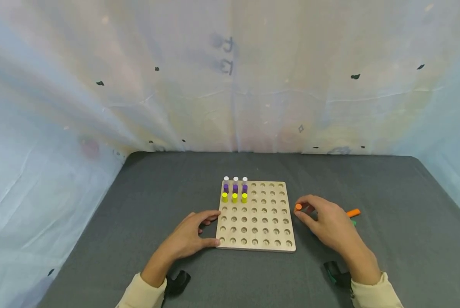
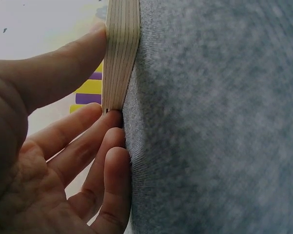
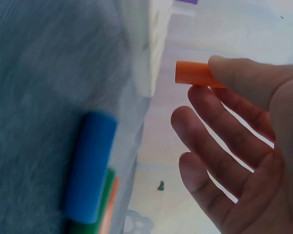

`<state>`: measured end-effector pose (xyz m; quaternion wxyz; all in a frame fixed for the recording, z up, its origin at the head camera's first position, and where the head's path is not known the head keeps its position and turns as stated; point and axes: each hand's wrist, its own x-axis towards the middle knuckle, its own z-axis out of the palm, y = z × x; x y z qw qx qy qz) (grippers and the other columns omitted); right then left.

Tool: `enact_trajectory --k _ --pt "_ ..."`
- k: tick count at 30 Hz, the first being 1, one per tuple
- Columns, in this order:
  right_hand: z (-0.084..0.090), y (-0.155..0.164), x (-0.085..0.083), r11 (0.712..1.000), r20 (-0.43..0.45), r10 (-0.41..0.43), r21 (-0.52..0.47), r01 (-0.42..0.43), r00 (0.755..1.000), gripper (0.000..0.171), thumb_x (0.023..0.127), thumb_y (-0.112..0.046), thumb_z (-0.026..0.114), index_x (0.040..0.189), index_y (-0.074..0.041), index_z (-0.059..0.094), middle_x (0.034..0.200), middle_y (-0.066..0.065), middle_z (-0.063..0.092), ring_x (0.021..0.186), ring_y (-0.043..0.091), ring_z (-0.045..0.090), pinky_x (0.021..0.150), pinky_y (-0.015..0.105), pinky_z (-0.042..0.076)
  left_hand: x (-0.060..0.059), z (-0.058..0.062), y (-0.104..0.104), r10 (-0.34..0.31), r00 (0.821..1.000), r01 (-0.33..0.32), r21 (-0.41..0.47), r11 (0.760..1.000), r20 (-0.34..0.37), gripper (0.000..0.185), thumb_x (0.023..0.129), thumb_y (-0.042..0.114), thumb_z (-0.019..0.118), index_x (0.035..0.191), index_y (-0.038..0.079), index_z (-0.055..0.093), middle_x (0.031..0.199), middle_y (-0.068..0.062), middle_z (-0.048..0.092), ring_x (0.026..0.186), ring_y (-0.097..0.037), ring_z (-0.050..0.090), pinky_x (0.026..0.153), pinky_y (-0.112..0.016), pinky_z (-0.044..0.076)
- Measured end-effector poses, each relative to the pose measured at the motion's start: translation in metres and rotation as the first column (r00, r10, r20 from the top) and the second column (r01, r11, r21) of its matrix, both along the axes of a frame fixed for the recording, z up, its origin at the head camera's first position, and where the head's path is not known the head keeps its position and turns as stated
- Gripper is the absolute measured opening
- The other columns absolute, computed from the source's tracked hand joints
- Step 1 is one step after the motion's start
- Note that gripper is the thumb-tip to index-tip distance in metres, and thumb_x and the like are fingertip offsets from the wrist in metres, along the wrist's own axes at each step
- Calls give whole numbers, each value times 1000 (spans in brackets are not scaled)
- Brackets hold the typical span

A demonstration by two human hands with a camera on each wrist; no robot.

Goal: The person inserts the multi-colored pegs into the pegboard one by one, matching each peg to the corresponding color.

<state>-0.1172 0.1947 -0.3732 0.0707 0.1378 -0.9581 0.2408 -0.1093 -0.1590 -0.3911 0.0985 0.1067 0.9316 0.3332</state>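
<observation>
A square wooden peg board [image 1: 264,222] with many round holes lies on the grey table. Its far left corner holds a row of three white pegs [image 1: 235,179], then three purple pegs [image 1: 235,188], then three yellow pegs [image 1: 234,197]. My left hand [image 1: 210,226] braces the board's left edge, thumb at the near corner and fingers further up; the left wrist view shows the thumb and fingers [image 2: 95,73] pressed against the layered board edge [image 2: 121,53]. My right hand [image 1: 301,211] hovers just right of the board and pinches an orange peg [image 1: 298,207] [image 3: 195,74] between thumb and forefinger.
Loose pegs lie on the grey cloth behind my right hand: an orange peg [image 1: 353,212], a green peg [image 1: 354,223] mostly hidden, and a blue peg [image 3: 90,168] in the right wrist view. A pale draped sheet [image 1: 230,85] closes off the table's back and sides.
</observation>
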Motion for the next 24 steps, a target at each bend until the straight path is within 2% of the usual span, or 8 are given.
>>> enact_trajectory --k 8,15,24 --pt "10 -30 3 999 -21 34 -39 -35 999 24 91 -28 74 113 -19 69 100 -5 71 84 13 64 61 28 43 -1 -4 2 -16 1000 16 -9 1000 -7 69 73 29 89 135 26 60 122 8 66 108 -11 55 85 -33 51" --pt "18 -71 -1 991 -8 97 -88 -97 995 23 91 -30 73 113 -22 70 103 -10 70 90 11 64 70 30 48 0 -4 0 -24 1000 23 -20 1000 -14 69 73 30 89 136 28 59 122 9 66 106 -10 54 83 -29 51" --pt "32 -119 -10 981 9 149 -128 -147 989 19 92 -30 73 109 -24 70 101 -11 70 90 12 65 72 30 50 -2 -1 -3 -36 999 35 -29 999 -19 69 74 33 88 137 27 59 122 8 66 104 -10 53 81 -27 50"
